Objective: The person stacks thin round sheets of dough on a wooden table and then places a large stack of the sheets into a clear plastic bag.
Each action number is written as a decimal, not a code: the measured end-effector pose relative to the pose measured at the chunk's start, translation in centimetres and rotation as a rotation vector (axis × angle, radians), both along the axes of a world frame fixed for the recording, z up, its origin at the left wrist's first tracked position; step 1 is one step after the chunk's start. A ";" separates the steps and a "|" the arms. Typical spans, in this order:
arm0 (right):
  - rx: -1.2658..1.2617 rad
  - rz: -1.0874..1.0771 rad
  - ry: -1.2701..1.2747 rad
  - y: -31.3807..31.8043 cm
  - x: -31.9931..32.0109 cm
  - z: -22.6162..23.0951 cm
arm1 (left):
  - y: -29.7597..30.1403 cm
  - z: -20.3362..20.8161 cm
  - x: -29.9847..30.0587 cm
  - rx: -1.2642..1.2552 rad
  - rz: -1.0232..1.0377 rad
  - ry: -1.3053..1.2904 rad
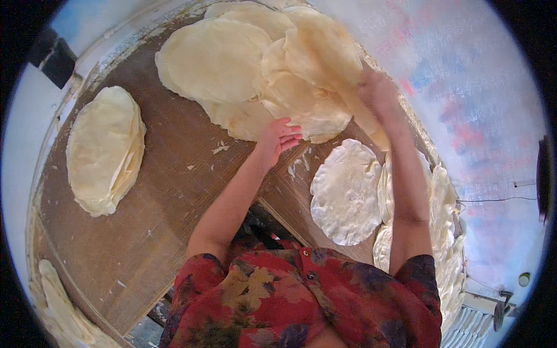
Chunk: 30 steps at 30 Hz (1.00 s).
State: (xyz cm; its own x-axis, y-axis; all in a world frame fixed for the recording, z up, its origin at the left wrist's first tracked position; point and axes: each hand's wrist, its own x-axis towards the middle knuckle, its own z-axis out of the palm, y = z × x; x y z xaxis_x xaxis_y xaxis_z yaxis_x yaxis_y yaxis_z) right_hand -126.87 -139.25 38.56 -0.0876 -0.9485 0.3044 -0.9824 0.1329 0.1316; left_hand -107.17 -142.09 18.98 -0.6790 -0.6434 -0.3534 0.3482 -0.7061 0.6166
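Large thin round flatbreads (pixel 214 58) lie overlapping in a heap at the far side of a brown wooden table. My right hand (pixel 380 98), smeared by motion, grips the edge of one flatbread (pixel 325 49) on the right of the heap. That sheet is partly raised, and its near part hangs down in a blurred fold. Just in front of the heap is my left hand (pixel 281 139), its fingers apart and loosely bent, holding nothing. Whether its fingertips touch the lower flatbread (pixel 313 113) I cannot tell.
A stack of flatbreads (pixel 104 151) lies at the left. Paler, floury rounds (pixel 346 191) line the right side, some under my right forearm. More sheets (pixel 67 307) rest at the lower left edge. A marked white wall (pixel 464 104) rises along the right.
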 end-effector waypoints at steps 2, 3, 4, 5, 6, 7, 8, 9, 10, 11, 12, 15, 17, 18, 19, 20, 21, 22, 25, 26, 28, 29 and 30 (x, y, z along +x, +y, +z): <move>-0.011 0.062 0.123 1.1 4.6 6.3 | 0.7 1.8 0.7 0.050 0.011 0.113; -0.036 0.119 0.186 2.3 7.4 8.2 | 1.1 3.0 1.1 0.110 0.012 0.230; -0.049 0.269 0.155 3.7 10.0 9.0 | 0.9 4.3 1.8 0.127 0.009 0.327; -0.062 0.426 0.120 5.1 12.6 9.1 | 0.6 5.3 3.3 0.102 0.038 0.374; 0.008 0.503 0.121 6.2 15.2 8.5 | 0.1 6.3 4.7 0.055 0.073 0.397; 0.083 0.566 0.122 7.3 17.7 7.8 | -0.4 6.9 6.0 0.006 0.106 0.386; 0.235 0.558 0.155 8.5 20.2 7.1 | -0.8 8.0 8.1 -0.039 0.141 0.389; 0.059 0.593 0.058 9.2 22.9 4.7 | -0.8 8.7 10.8 -0.079 0.199 0.367; -0.113 0.652 -0.049 9.6 25.8 2.0 | -1.0 9.0 14.8 -0.131 0.289 0.320; -0.169 0.814 -0.051 9.4 26.9 1.7 | -0.8 9.3 18.3 -0.177 0.367 0.275; -0.135 0.937 -0.107 8.8 28.4 1.9 | -0.6 9.4 22.2 -0.213 0.461 0.209; -0.261 1.153 -0.281 6.2 33.6 2.5 | 1.9 9.5 34.2 -0.320 0.751 -0.023; -0.496 1.158 -0.377 5.0 36.4 2.3 | 4.3 9.0 41.7 -0.363 0.944 -0.198; -0.494 1.149 -0.388 3.9 37.4 1.7 | 6.0 8.6 45.4 -0.374 1.046 -0.303; -0.488 1.319 -0.591 3.1 38.1 0.7 | 7.9 8.2 48.7 -0.383 1.144 -0.412; -0.476 1.490 -0.796 2.5 38.3 -0.4 | 9.7 7.7 51.5 -0.389 1.238 -0.509; -0.436 1.474 -0.762 1.5 37.6 -1.9 | 11.5 7.1 54.0 -0.386 1.327 -0.613; -0.394 1.426 -0.735 -0.4 35.3 -4.1 | 11.8 6.3 55.4 -0.382 1.384 -0.720; -0.119 1.136 -0.522 -7.3 25.8 -10.2 | 15.7 5.4 59.9 -0.362 1.593 -1.020; -0.063 0.982 -0.627 -10.2 21.3 -14.4 | 15.5 5.3 60.6 -0.365 1.630 -1.113; 0.063 0.682 -0.205 -15.1 11.0 -20.7 | 16.1 5.6 61.8 -0.386 1.739 -1.330; 0.144 0.304 -0.448 -17.0 8.9 -21.1 | 16.6 5.4 61.9 -0.371 1.794 -1.438; 0.099 0.265 -0.270 -19.4 5.0 -22.5 | 15.9 5.6 61.1 -0.377 1.828 -1.486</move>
State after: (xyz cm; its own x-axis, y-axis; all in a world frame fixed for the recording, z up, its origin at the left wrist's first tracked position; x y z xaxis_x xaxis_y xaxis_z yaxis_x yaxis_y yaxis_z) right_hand -121.91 -158.65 16.05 0.0999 -0.9726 0.2099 -0.9820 -0.1303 -0.1365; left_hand -46.12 -126.23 24.61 0.9185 -0.1822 0.3509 -0.3797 -0.1593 0.9113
